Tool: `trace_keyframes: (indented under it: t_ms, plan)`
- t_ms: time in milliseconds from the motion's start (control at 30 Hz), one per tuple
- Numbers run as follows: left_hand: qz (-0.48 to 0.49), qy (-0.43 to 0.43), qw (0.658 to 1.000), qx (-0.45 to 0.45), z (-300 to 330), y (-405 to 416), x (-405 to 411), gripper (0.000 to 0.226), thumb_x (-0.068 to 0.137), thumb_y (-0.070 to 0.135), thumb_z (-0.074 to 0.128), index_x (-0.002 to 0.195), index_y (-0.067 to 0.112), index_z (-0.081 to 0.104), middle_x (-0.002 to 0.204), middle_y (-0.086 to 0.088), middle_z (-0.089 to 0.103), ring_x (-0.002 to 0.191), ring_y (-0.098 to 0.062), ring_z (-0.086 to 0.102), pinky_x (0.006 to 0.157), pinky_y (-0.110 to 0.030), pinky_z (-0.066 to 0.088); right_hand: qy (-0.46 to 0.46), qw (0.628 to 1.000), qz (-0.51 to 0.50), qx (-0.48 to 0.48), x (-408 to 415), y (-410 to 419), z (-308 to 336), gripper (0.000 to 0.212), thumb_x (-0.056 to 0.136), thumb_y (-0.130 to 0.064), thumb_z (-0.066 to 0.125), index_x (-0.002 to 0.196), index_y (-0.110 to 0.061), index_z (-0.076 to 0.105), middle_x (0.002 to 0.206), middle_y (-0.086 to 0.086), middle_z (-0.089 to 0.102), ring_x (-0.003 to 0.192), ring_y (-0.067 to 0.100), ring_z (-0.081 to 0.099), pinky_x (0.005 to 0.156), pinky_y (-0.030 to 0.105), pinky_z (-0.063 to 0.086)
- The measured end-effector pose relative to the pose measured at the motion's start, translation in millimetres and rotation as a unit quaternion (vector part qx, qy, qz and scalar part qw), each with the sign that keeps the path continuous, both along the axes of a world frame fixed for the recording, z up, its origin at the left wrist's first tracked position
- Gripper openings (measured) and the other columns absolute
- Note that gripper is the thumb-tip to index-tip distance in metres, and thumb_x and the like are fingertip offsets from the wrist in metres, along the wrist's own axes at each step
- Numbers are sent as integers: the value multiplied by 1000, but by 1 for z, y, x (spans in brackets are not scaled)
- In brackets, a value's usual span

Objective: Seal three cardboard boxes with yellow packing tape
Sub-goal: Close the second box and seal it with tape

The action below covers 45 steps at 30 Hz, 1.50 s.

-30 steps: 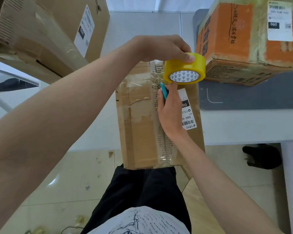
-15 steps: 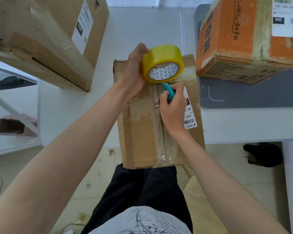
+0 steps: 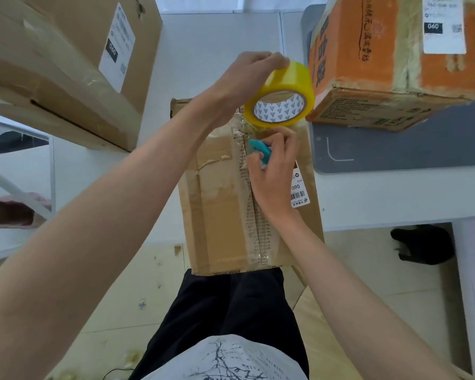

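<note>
A brown cardboard box point(image 3: 217, 215) lies on the white table's front edge, overhanging toward my legs, its centre seam covered with old torn tape. My left hand point(image 3: 242, 83) grips the yellow tape roll point(image 3: 280, 97) from above and holds it over the far end of the seam. A short strip of tape runs from the roll down to the box. My right hand point(image 3: 274, 176) holds a small teal cutter point(image 3: 261, 149) just below the roll, at that strip. A big brown box point(image 3: 66, 64) stands at the left and an orange box point(image 3: 390, 58) at the right.
A grey mat point(image 3: 395, 149) lies under the orange box. The white table point(image 3: 217, 45) stretches beyond the middle box. A dark shoe point(image 3: 422, 242) sits on the floor at the right. Paper scraps litter the floor at lower left.
My left hand carried the tape roll left and nearer, then back to the right and higher. My right hand with the cutter stayed just under the roll on the seam.
</note>
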State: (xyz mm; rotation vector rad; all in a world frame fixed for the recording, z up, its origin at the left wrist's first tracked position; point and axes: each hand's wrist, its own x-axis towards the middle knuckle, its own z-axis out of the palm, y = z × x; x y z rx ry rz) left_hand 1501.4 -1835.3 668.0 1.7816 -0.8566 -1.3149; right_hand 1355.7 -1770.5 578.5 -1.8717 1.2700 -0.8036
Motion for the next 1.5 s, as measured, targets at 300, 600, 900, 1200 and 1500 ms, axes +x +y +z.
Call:
trace_keyframes:
  t_ms: [300, 600, 900, 1200, 1500]
  plan:
    - [71, 47, 996, -1, -7, 0, 4, 15, 94, 37, 57, 88, 27, 66, 102, 0, 60, 97, -23, 63, 84, -36, 50, 147, 983, 96, -58, -14, 6, -5, 9, 90, -14, 56, 95, -8, 51, 155, 22, 37, 150, 31, 25, 124, 51, 21]
    - [137, 134, 981, -15, -13, 21, 8, 41, 61, 47, 66, 88, 17, 57, 87, -8, 59, 78, -25, 62, 72, -38, 48, 195, 974, 103, -48, -12, 3, -11, 13, 92, -21, 54, 97, -9, 55, 159, 17, 37, 154, 30, 16, 126, 41, 6]
    - [173, 132, 975, -48, 3, 20, 47, 22, 93, 34, 51, 76, 20, 47, 59, 7, 42, 58, -11, 43, 63, -28, 40, 181, 976, 118, -29, -10, 3, -12, 8, 93, -18, 49, 94, -10, 51, 167, 16, 19, 156, 31, 9, 128, 43, 2]
    - [17, 24, 999, -34, 26, -1, 15, 20, 104, 35, 53, 116, 22, 61, 99, 9, 66, 74, 2, 68, 71, -17, 50, 26, 999, 40, 2, -17, 7, 1, 18, 107, -21, 45, 118, -9, 53, 110, 2, 57, 101, 19, 54, 89, 46, 49]
    - [-77, -75, 994, -10, 34, -8, -1, 29, 104, 44, 50, 97, 17, 59, 91, 3, 60, 79, -6, 62, 71, -13, 47, 53, 993, 20, -106, 15, -17, 13, 24, 101, -25, 59, 101, -1, 56, 79, 9, 63, 59, 18, 53, 53, 26, 41]
